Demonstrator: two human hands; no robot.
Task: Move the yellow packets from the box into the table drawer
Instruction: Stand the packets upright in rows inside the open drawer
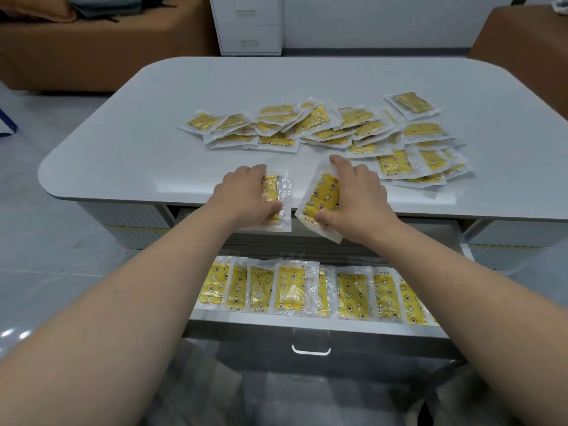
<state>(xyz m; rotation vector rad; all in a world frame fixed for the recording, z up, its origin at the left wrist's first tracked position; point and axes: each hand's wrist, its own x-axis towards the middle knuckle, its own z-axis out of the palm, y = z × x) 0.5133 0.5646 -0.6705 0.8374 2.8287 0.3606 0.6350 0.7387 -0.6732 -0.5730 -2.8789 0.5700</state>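
**Scene at the low table, seen from the person's side.** A white table (129, 124) with rounded corners carries a loose, overlapping heap of yellow packets (322, 127) across its middle and right. One stray packet (412, 103) lies apart at the far right. The heap lies just beyond both hands. A brown sofa (92, 50) and a white filing cabinet (249, 26) stand behind the table.

The left hand (246, 195) curls over one packet (278, 192), with the thumb at the packet's near end. The packet's long axis runs away from the person. The right hand (356, 198) pinches a second packet (319, 201) lengthwise, fingertips on the far end and thumb on the near end. This packet is tipped up with its printed face turned leftward. Both packets overhang the table's near edge.

Below them the drawer (307, 325) is pulled out, with its handle (311, 345) towards the person. A row of packets (353, 296) fills its front from side to side. Their long axes run front to back, and one sits on top near the middle. A bare strip of drawer floor (307, 250) shows behind the row.
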